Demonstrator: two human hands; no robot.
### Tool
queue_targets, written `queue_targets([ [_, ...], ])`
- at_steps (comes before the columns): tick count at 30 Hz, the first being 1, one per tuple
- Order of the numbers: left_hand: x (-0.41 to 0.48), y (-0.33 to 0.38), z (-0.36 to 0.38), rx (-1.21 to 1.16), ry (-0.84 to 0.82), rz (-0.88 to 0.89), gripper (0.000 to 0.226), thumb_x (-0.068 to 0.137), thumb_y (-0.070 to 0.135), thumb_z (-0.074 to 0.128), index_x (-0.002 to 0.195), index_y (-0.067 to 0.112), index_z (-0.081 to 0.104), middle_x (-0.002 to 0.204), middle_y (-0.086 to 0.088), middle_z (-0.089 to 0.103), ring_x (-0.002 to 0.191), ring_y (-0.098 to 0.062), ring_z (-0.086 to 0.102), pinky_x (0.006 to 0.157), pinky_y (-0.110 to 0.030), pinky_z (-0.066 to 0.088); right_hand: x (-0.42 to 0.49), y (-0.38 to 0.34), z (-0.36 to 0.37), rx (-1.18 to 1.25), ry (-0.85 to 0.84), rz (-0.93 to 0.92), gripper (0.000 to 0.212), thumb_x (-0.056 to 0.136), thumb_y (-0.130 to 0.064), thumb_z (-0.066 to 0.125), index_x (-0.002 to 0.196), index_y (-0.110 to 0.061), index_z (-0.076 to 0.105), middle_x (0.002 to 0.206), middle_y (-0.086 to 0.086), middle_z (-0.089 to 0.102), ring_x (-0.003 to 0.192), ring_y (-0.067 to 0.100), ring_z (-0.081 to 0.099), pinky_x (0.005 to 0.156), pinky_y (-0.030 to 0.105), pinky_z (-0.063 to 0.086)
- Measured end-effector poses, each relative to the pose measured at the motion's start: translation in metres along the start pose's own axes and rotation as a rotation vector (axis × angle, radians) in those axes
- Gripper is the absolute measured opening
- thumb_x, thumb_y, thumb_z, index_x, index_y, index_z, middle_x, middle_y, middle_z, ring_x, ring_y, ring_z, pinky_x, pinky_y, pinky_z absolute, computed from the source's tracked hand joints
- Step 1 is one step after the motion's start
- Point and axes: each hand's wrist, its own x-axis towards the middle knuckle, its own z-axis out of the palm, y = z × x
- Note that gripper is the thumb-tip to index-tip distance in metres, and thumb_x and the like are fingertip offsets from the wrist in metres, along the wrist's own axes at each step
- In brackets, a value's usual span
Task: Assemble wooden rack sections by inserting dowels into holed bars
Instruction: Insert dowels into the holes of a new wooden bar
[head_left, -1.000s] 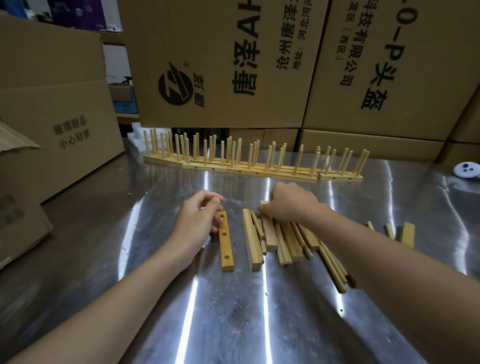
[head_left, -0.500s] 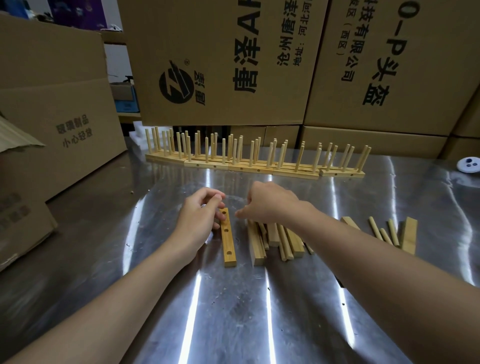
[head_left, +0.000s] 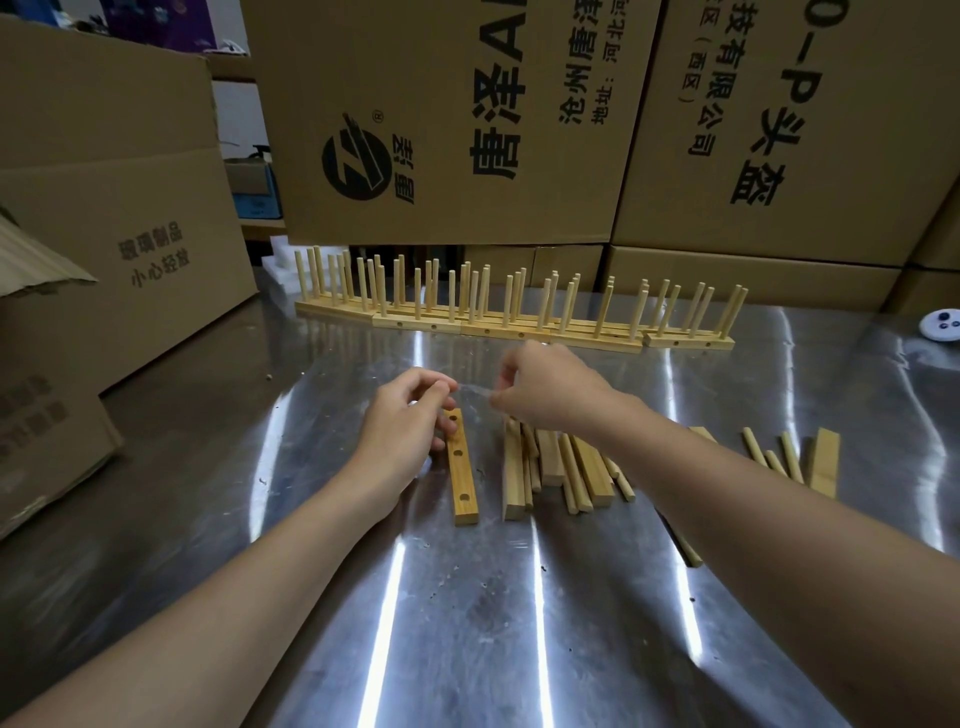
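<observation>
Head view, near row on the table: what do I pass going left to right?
Left hand → darker holed bar → pile of loose bars and dowels → loose dowels → lone pale bar.

"玻璃制品 小心轻放" on left carton (head_left: 130, 218); "唐泽" on middle carton (head_left: 441, 78); "头盔" on right carton (head_left: 831, 78)

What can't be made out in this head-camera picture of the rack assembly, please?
- Head view, motion blur: the thing between the left hand and the right hand is a smear; dowel or not, I cannot tell.
- Head view: the holed bar has its far end hidden under the left hand's curled fingers.
- Head view: the white round object is cut off by the right edge.
</observation>
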Motion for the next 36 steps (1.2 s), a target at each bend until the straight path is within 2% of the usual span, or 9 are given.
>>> queue_targets([
  [4, 0.0, 0.0, 0.0, 0.004, 0.004, 0.003, 0.019, 0.109, 0.016, 0.054, 0.105, 0.015, 0.073, 0.098, -0.01, 0.071, 0.074, -0.015, 0.067, 0.063, -0.029, 0.052, -0.004, -0.004, -0.001, -0.075, -0.01, 0.02, 0.018, 0.095, -0.041, 0.069, 0.102, -0.025, 0.065, 0.092, -0.003, 0.067, 0.087, 0.018, 0.065, 0.08, 0.043, 0.061],
  [9, 0.0, -0.001, 0.0, 0.008, 0.001, 0.005, 0.02, 0.109, 0.016, 0.054, 0.105, 0.015, 0.073, 0.099, -0.01, 0.072, 0.074, -0.013, 0.067, 0.065, -0.03, 0.053, -0.006, -0.007, -0.001, -0.171, -0.013, 0.068, 0.013, 0.095, -0.034, 0.067, 0.101, -0.024, 0.062, 0.093, -0.001, 0.066, 0.086, 0.02, 0.065, 0.082, 0.044, 0.061],
  [14, 0.001, -0.002, 0.0, 0.011, -0.002, 0.009, 0.02, 0.109, 0.016, 0.054, 0.104, 0.015, 0.073, 0.099, -0.01, 0.072, 0.073, -0.013, 0.067, 0.064, -0.03, 0.053, -0.006, -0.012, 0.002, -0.157, -0.061, 0.062, 0.021, 0.095, -0.03, 0.068, 0.114, -0.023, 0.064, 0.101, 0.0, 0.065, 0.093, 0.022, 0.065, 0.087, 0.045, 0.06],
  [17, 0.002, -0.003, -0.001, 0.005, -0.002, 0.011, 0.021, 0.109, 0.016, 0.054, 0.103, 0.016, 0.074, 0.096, -0.009, 0.073, 0.072, -0.013, 0.067, 0.064, -0.031, 0.053, -0.004, -0.016, 0.006, -0.054, -0.075, 0.021, 0.018, 0.096, -0.035, 0.073, 0.109, -0.024, 0.067, 0.099, -0.001, 0.068, 0.094, 0.02, 0.067, 0.087, 0.045, 0.06],
  [20, 0.002, -0.004, 0.0, -0.001, -0.003, 0.012, 0.021, 0.108, 0.017, 0.055, 0.101, 0.018, 0.074, 0.094, -0.008, 0.073, 0.072, -0.014, 0.068, 0.064, -0.031, 0.053, -0.002, -0.017, 0.006, 0.068, -0.047, -0.003, 0.015, 0.1, -0.036, 0.07, 0.109, -0.024, 0.068, 0.096, -0.001, 0.072, 0.093, 0.02, 0.07, 0.088, 0.045, 0.061],
  [24, 0.003, -0.005, 0.0, -0.01, 0.003, 0.012, 0.021, 0.108, 0.016, 0.055, 0.099, 0.019, 0.075, 0.092, -0.006, 0.073, 0.069, -0.01, 0.068, 0.062, -0.029, 0.053, 0.003, -0.012, 0.002, -0.064, 0.043, 0.027, 0.027, 0.096, -0.047, 0.071, 0.107, -0.022, 0.067, 0.091, -0.003, 0.068, 0.087, 0.018, 0.067, 0.081, 0.043, 0.061],
  [29, 0.003, -0.007, 0.0, -0.01, -0.01, 0.012, 0.022, 0.108, 0.016, 0.055, 0.1, 0.019, 0.075, 0.093, -0.006, 0.073, 0.068, -0.01, 0.068, 0.061, -0.028, 0.053, 0.011, -0.013, 0.013, -0.188, -0.081, 0.09, 0.051, 0.088, -0.07, 0.068, 0.097, -0.019, 0.063, 0.091, 0.002, 0.067, 0.087, 0.023, 0.069, 0.081, 0.044, 0.061],
  [33, 0.003, -0.005, -0.001, -0.014, -0.004, 0.002, 0.022, 0.108, 0.016, 0.055, 0.099, 0.019, 0.075, 0.094, -0.007, 0.073, 0.071, -0.012, 0.068, 0.063, -0.03, 0.053, 0.018, -0.017, 0.018, -0.15, -0.128, 0.113, 0.046, 0.088, -0.06, 0.07, 0.107, -0.02, 0.059, 0.095, 0.001, 0.062, 0.09, 0.024, 0.067, 0.082, 0.044, 0.061],
  [36, 0.001, -0.003, 0.0, -0.011, -0.013, -0.005, 0.022, 0.108, 0.017, 0.055, 0.1, 0.019, 0.075, 0.097, -0.008, 0.073, 0.073, -0.013, 0.068, 0.065, -0.031, 0.053, 0.019, -0.017, 0.014, -0.123, -0.125, 0.114, 0.042, 0.089, -0.057, 0.072, 0.099, -0.018, 0.061, 0.09, 0.002, 0.064, 0.082, 0.021, 0.067, 0.075, 0.038, 0.06],
])
